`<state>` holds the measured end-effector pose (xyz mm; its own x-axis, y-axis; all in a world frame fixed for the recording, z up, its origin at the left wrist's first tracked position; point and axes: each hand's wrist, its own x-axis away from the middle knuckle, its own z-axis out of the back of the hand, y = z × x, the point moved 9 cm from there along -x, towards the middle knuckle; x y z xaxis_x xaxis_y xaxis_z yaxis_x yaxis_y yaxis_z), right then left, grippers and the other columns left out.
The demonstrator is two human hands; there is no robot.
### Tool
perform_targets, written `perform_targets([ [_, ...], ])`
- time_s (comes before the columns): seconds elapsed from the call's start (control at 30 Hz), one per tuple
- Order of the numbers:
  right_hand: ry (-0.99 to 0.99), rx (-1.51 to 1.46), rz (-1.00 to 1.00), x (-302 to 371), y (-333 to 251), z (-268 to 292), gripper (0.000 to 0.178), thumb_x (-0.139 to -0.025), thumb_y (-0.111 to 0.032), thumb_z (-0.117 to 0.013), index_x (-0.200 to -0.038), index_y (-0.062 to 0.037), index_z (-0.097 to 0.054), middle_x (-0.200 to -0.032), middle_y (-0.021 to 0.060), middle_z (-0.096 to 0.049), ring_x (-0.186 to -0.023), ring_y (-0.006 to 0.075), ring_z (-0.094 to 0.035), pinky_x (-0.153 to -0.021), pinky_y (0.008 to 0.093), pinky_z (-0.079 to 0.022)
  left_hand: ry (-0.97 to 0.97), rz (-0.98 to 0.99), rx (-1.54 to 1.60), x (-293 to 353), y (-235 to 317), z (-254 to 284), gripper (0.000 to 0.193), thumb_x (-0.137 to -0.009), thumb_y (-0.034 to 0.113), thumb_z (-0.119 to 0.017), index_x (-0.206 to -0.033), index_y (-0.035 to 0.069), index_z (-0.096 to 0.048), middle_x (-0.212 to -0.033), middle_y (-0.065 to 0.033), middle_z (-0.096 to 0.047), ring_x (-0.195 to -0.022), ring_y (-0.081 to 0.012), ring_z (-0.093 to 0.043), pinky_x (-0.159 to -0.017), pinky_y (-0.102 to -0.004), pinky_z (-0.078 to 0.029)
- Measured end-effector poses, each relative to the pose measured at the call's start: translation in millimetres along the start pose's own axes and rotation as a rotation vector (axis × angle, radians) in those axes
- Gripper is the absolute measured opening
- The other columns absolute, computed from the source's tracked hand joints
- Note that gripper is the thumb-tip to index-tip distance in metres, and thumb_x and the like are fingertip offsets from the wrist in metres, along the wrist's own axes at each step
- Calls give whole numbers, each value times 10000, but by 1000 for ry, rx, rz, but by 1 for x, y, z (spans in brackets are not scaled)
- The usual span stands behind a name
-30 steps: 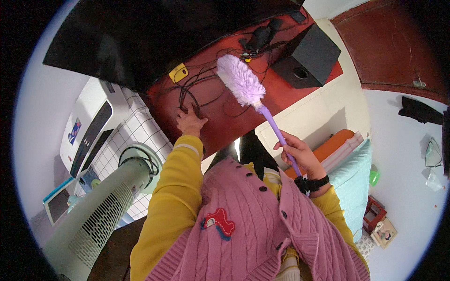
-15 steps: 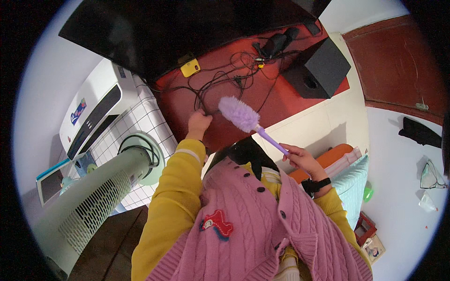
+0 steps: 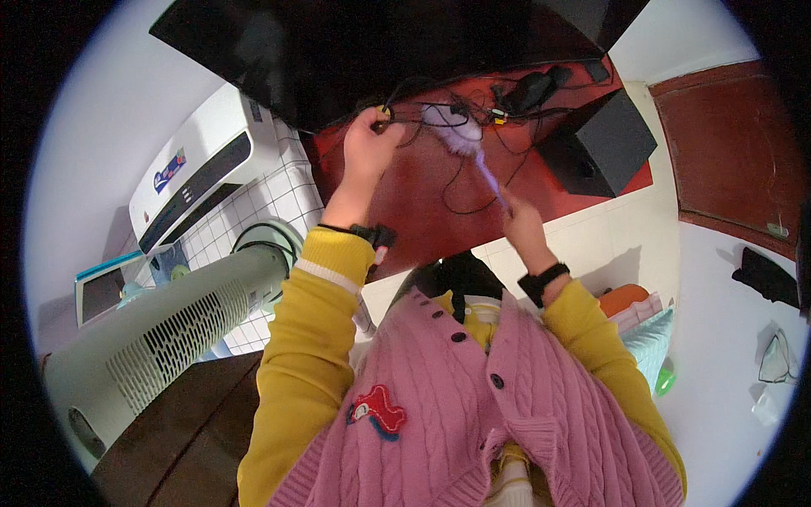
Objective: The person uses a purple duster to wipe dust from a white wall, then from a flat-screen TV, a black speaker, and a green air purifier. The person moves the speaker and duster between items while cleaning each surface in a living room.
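Observation:
My left hand [image 3: 370, 156] is closed on black cables [image 3: 422, 105], holding them up off the red tabletop [image 3: 422, 215] below the dark television screen [image 3: 363, 51]. A bit of a yellow object [image 3: 385, 111] shows at its fingertips; the rest is hidden by the hand. In my right hand [image 3: 525, 230] is the purple handle of a fluffy duster [image 3: 456, 133]. The slightly blurred duster head lies among the cables on the tabletop, to the right of my left hand, with some cable loops passing over it.
A black box-shaped speaker [image 3: 601, 144] stands at the tabletop's right end, near black adapters [image 3: 541, 89]. To the left are a white printer-like machine [image 3: 203, 173] on a checked cloth [image 3: 291, 190] and a pale green tower fan [image 3: 177, 329]. A brown door [image 3: 731, 144] stands at the right.
My left hand has moved forward and lifted the cables. My right hand has carried the duster forward, its head now down among the cables. The whole view has shifted slightly.

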<state>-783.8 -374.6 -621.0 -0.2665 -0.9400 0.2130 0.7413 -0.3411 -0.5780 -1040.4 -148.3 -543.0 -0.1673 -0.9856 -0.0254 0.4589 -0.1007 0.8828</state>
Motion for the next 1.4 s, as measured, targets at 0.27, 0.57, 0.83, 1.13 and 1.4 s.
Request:
perform_targets([
  [0.27, -424, 285, 261, -4, -48, -49, 553, -897, -48, -510, -1413, -237, -573, -999, 246, -648, -894, 431, -642, -770, 532, -521, -39, 139, 128, -28, 2, -1, 268, -741, 238, -769, -866, 21, -675, -779, -120, -688, -713, -214, -643, -686, -353, -521],
  [0.57, -287, 196, 454, -31, -133, -71, 558, -873, -32, -516, -1410, -175, -571, -905, 210, -657, -823, 395, -664, -724, 513, -541, 83, 57, -131, 4, 26, -13, 373, -723, 287, -747, -991, 37, -680, -907, -197, -702, -871, -357, -676, -806, -409, -533],
  [0.83, -582, 312, 570, -31, -159, -122, 558, -862, -50, -528, -1382, -237, -601, -968, 223, -681, -896, 406, -675, -777, 509, -554, -102, 62, -186, -2, 13, -2, 328, -745, 268, -737, -992, 58, -694, -950, -202, -710, -961, -386, -676, -870, -438, -536],
  [1.13, -199, 208, 183, 24, -55, -13, 603, -855, -24, -529, -1434, -191, -544, -979, 238, -652, -902, 428, -646, -769, 528, -526, -153, 20, -224, -16, -1, 16, 349, -764, 310, -791, -978, 54, -691, -830, -130, -697, -775, -243, -665, -737, -348, -526],
  [1.4, -739, 170, 446, 92, -74, -64, 571, -872, -70, -544, -1428, -198, -550, -974, 214, -663, -897, 391, -648, -780, 490, -527, -210, 91, -201, -25, -9, 11, 387, -756, 290, -803, -1008, 18, -694, -863, -155, -706, -818, -266, -680, -784, -346, -527],
])
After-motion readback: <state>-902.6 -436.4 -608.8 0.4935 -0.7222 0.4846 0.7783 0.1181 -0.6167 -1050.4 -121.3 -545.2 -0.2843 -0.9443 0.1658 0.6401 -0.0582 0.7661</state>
